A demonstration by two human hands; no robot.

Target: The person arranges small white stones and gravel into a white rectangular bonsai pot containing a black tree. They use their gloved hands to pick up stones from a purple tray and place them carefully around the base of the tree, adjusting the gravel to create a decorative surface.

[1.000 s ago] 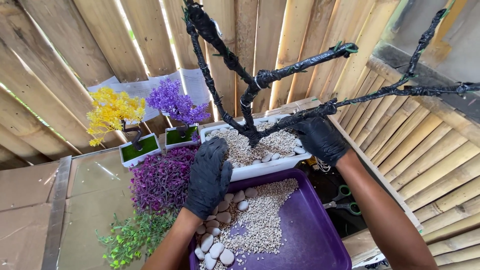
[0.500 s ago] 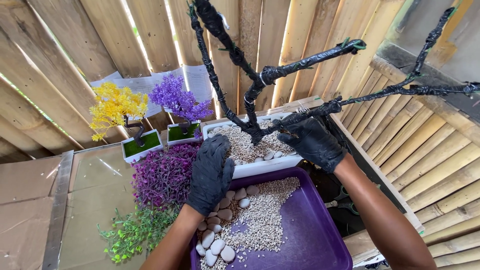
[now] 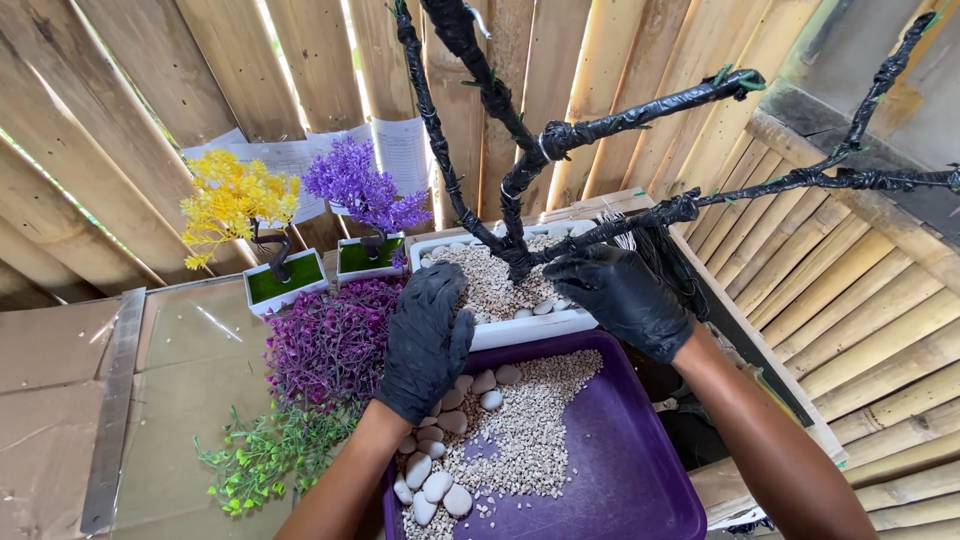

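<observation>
Both my hands wear black gloves. My left hand rests flat, fingers together, on the gravel at the left end of a white rectangular pot. My right hand hovers with bent fingers over the pot's right end, beside the base of a bare tree of black-wrapped branches that rises from the gravel. In front of the pot lies a purple tray with small gravel and several white pebbles.
Two small artificial trees, one yellow and one purple, stand in white pots at the back left. Purple foliage and green sprigs lie left of the tray. A bamboo wall closes the back and right.
My left hand has moved up from the tray's edge onto the pot's gravel. My right hand has shifted slightly toward the trunk.
</observation>
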